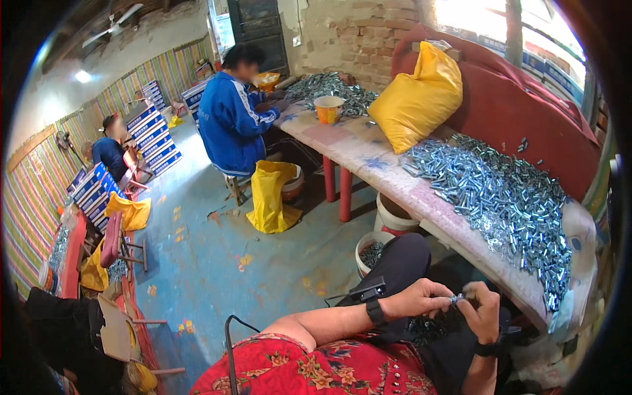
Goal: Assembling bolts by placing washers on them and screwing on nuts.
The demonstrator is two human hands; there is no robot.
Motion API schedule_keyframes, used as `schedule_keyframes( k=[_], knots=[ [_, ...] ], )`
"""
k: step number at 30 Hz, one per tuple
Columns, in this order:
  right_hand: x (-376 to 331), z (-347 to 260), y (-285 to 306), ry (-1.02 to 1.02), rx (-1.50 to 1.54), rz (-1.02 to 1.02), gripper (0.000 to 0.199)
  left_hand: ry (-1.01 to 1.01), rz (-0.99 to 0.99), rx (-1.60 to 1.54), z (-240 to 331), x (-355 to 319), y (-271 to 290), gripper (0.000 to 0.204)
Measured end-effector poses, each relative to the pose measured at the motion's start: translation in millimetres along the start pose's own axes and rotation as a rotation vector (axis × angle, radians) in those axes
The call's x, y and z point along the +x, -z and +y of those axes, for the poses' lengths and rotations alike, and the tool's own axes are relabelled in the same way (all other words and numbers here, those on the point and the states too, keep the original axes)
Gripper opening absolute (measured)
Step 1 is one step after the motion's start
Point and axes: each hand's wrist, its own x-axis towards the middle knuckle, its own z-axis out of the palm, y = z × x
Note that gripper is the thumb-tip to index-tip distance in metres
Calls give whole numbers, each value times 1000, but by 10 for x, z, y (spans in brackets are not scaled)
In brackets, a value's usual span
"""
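Above my lap, my left hand (pixel 424 299) and my right hand (pixel 482 312) meet, fingertips pinched on a small shiny metal fastener (pixel 455 299). It is mostly covered by the fingers, so its exact kind cannot be made out. Below the hands, a dark heap of small metal pieces (pixel 429 328) lies in my lap, partly hidden by the left wrist. On the table (pixel 428 201) to the right spreads a large pile of silvery cylindrical fasteners (pixel 507 204), some looking like short sleeves. Both hands are apart from that pile.
A full yellow sack (pixel 424 92) leans on the table beside a yellow-and-white tub (pixel 328 109). A white bucket (pixel 370 253) holding metal pieces stands near my knee. A person in a blue jacket (pixel 232 125) works farther along; another person (pixel 112 155) sits by stacked boxes (pixel 150 135).
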Motion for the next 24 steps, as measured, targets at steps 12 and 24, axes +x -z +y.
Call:
schedule_keyframes(
  k=[12, 24],
  knots=[
    [72, 212, -79, -21, 152, 126, 27, 3, -59, -25, 40, -31, -29, 24],
    [335, -372, -229, 388, 354, 307, 16, -150, 292, 251, 492, 137, 341, 20]
  ],
)
